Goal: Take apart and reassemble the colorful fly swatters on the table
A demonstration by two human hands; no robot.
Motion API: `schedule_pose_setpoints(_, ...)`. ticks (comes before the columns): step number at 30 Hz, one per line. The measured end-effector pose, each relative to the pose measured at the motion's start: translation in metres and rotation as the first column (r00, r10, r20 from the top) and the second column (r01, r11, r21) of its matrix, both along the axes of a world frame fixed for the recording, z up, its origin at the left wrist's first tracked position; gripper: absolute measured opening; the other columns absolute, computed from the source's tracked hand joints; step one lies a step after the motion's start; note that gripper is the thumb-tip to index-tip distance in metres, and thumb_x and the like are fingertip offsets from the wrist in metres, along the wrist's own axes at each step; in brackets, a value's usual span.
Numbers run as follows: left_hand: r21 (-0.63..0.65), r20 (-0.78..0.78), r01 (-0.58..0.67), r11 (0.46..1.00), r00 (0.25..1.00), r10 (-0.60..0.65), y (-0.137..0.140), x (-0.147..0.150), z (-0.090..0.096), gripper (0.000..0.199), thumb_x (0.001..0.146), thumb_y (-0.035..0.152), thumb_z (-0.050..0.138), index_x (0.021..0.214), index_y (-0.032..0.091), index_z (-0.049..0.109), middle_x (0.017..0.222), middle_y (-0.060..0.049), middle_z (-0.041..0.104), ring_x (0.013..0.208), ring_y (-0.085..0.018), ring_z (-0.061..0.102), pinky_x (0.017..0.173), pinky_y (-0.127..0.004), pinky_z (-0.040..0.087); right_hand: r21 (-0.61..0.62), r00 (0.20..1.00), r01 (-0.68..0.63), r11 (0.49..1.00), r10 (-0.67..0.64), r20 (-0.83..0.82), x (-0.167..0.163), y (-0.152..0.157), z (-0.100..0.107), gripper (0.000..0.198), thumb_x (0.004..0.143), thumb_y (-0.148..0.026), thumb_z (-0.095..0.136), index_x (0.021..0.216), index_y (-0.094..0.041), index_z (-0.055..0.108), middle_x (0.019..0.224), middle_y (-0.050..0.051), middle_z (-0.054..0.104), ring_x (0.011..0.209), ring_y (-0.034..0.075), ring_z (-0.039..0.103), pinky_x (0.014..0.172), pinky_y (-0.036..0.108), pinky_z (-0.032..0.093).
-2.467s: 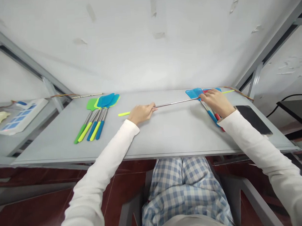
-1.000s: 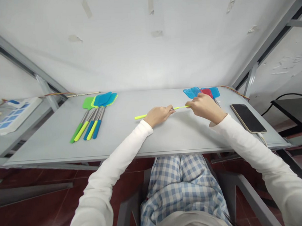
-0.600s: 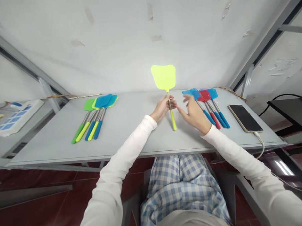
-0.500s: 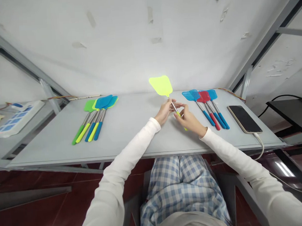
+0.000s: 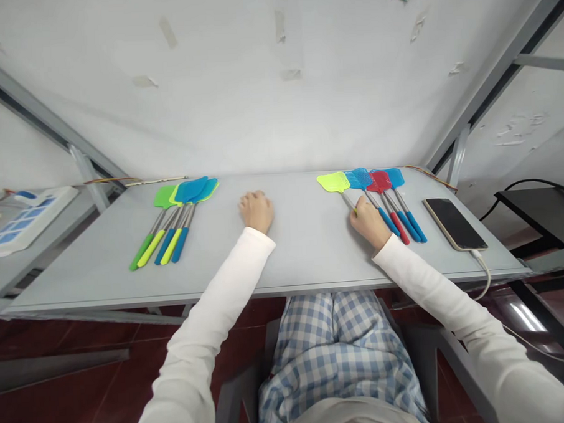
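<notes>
My right hand (image 5: 369, 221) is closed round the grip of a yellow fly swatter (image 5: 333, 182), whose head lies at the left side of the right-hand group. That group holds blue swatters (image 5: 358, 178) and a red one (image 5: 380, 181), fanned out with handles toward me. The yellow swatter's grip is mostly hidden by my fingers. My left hand (image 5: 257, 211) rests on the table left of the middle, fingers curled in, with nothing showing in it. To its left lies another fanned group with a green swatter (image 5: 164, 196) and blue-headed ones (image 5: 191, 190) over yellow.
A phone (image 5: 455, 224) with a white charging cable (image 5: 485, 274) lies at the right end of the grey table (image 5: 294, 267). A white power strip (image 5: 32, 219) sits on a surface at the far left. The wall (image 5: 240, 101) rises behind the table, with metal frame bars at both sides.
My right hand has carried the yellow swatter right and down beside the blue and red ones. My left hand has let go of it and moved left onto the table.
</notes>
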State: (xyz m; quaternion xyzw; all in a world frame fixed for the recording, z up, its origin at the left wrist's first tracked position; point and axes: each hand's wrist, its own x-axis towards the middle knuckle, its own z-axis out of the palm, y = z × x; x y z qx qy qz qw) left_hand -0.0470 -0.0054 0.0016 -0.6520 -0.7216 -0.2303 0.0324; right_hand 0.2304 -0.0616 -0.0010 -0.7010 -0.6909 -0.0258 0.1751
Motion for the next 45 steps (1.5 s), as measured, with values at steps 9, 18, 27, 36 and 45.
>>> schedule_pose_setpoints(9,-0.012,0.132,-0.576,0.818,0.810,0.572,0.028,-0.089,-0.018,0.050,0.086,0.013,0.031,0.133,0.001,0.045,0.148,-0.030,0.036,0.135,-0.040,0.037,0.107,-0.064,0.024,-0.173,0.963,0.201,0.964,-0.163,0.214,0.015,0.027,0.016,0.035,0.089,-0.021,0.043,0.117,-0.003,0.055,0.111,0.026,0.061,0.102,0.032,0.062,0.076,0.036,0.047)
schedule_pose_setpoints(18,-0.011,0.117,-0.607,0.794,0.788,0.604,0.033,-0.118,-0.017,0.057,0.088,0.015,0.036,0.141,-0.006,0.034,0.152,-0.030,0.028,0.143,-0.039,0.026,0.114,-0.055,0.022,-0.044,0.952,0.136,0.990,-0.118,0.282,0.016,0.034,0.005,0.032,0.092,-0.019,0.036,0.113,-0.002,0.054,0.117,0.026,0.055,0.109,0.032,0.053,0.082,0.036,0.043)
schedule_pose_setpoints(27,-0.036,0.048,-0.642,0.766,0.764,0.643,0.028,-0.122,-0.013,0.044,0.087,0.016,0.037,0.125,-0.001,0.051,0.141,-0.032,0.043,0.136,-0.038,0.038,0.106,-0.057,0.031,0.048,0.951,0.160,0.986,-0.167,0.260,0.023,0.037,-0.006,0.032,0.091,-0.022,0.039,0.110,-0.002,0.057,0.114,0.026,0.056,0.102,0.033,0.054,0.078,0.038,0.041)
schedule_pose_setpoints(36,-0.006,0.026,-0.582,0.814,0.813,0.581,0.028,-0.126,-0.013,0.036,0.092,0.017,0.035,0.120,0.004,0.055,0.133,-0.024,0.050,0.126,-0.035,0.046,0.102,-0.051,0.035,0.064,0.938,0.208,0.976,-0.218,0.269,0.030,0.041,-0.007,0.032,0.090,-0.018,0.039,0.110,0.000,0.057,0.113,0.027,0.055,0.104,0.032,0.052,0.080,0.038,0.039)
schedule_pose_setpoints(45,0.001,-0.005,-0.527,0.850,0.850,0.527,0.019,-0.108,-0.001,0.036,0.083,0.025,0.056,0.111,0.003,0.058,0.122,-0.026,0.058,0.128,-0.040,0.042,0.105,-0.055,0.030,0.082,0.931,0.182,0.980,-0.199,0.305,0.025,0.033,-0.004,0.029,0.088,-0.015,0.040,0.106,-0.001,0.057,0.113,0.025,0.053,0.104,0.031,0.049,0.084,0.040,0.036)
